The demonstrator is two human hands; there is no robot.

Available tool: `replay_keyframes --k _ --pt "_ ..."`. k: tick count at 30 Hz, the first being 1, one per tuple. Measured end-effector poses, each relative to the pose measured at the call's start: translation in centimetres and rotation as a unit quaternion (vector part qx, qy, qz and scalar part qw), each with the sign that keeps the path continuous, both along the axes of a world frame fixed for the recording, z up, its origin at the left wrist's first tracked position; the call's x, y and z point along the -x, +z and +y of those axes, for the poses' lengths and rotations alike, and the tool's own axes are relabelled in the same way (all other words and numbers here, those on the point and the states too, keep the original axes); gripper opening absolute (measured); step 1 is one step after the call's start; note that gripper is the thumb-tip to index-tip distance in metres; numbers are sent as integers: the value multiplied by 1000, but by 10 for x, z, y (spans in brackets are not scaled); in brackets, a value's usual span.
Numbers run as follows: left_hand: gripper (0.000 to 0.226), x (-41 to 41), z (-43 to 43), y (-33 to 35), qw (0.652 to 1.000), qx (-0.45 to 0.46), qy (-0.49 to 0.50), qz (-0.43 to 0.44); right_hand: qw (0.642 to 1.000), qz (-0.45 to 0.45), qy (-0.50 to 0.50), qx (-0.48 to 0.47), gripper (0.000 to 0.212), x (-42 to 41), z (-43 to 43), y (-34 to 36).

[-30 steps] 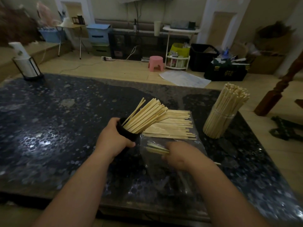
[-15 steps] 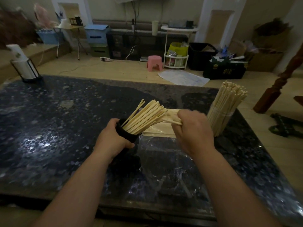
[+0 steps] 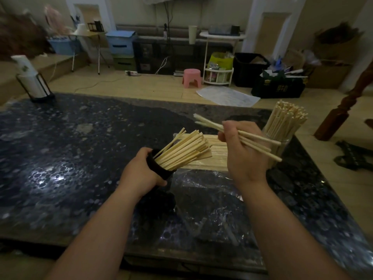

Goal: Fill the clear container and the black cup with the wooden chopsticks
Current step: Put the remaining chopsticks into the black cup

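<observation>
My left hand (image 3: 141,174) grips the black cup (image 3: 159,168), tilted to the right with a fan of wooden chopsticks (image 3: 184,151) sticking out of it. My right hand (image 3: 245,152) holds a few chopsticks (image 3: 260,141) raised above the table, their tips pointing up-left. Behind my hands a flat pile of loose chopsticks (image 3: 217,152) lies on a clear plastic bag (image 3: 212,203). The clear container (image 3: 282,146), packed with upright chopsticks (image 3: 285,120), stands to the right, partly hidden by my right hand.
The dark speckled table (image 3: 70,158) spreads wide to the left. A white bottle in a black holder (image 3: 33,81) stands at its far left corner. A wooden post (image 3: 347,102) rises beyond the right edge; the table's front edge is close to me.
My right hand picked a few chopsticks from the bag end of the pile, lifted them past the cup and now holds them higher and further right. My left hand and the cup stayed put.
</observation>
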State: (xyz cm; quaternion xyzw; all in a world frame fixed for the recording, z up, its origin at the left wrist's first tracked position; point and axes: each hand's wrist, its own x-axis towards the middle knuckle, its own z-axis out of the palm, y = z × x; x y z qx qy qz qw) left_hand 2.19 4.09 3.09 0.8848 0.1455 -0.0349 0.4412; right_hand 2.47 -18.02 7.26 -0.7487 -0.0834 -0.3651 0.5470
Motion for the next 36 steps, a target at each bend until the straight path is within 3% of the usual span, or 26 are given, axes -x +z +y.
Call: replay_keyframes --k 2,4,10,15,19,22,24,29,32,34,36 --pt "87 -1 0 -1 1000 -4 -2 0 991 68 64 -100 20 6 6 7" --pt "89 -1 0 -1 1000 -6 -1 -4 975 132 113 -134 11 11 11 10" --pt "89 0 -1 -3 1000 -9 -10 -17 980 183 81 -4 18 4 13 -1" --pt "87 1 -3 1 999 -21 -34 -18 971 224 81 -10 21 -5 11 -9" --pt "88 2 -6 3 997 -46 -61 -12 937 304 172 -27 16 -6 11 -15" --pt "85 1 -5 5 997 -37 -64 -9 926 302 184 -134 15 -2 15 -10" --pt "86 1 -5 6 997 -35 -67 -4 925 298 136 -191 24 -2 16 -7" --pt "84 1 -6 3 997 -44 -67 -7 944 300 108 -85 18 -2 18 -14" --pt "84 1 -5 2 997 -37 -66 -6 945 289 106 -112 47 -2 17 -15" --pt "87 1 -4 2 997 -32 -65 -5 945 281 94 -137 33 -3 17 -11" --pt "88 1 -4 3 997 -36 -65 -7 952 270 87 -119 34 -2 17 -9"
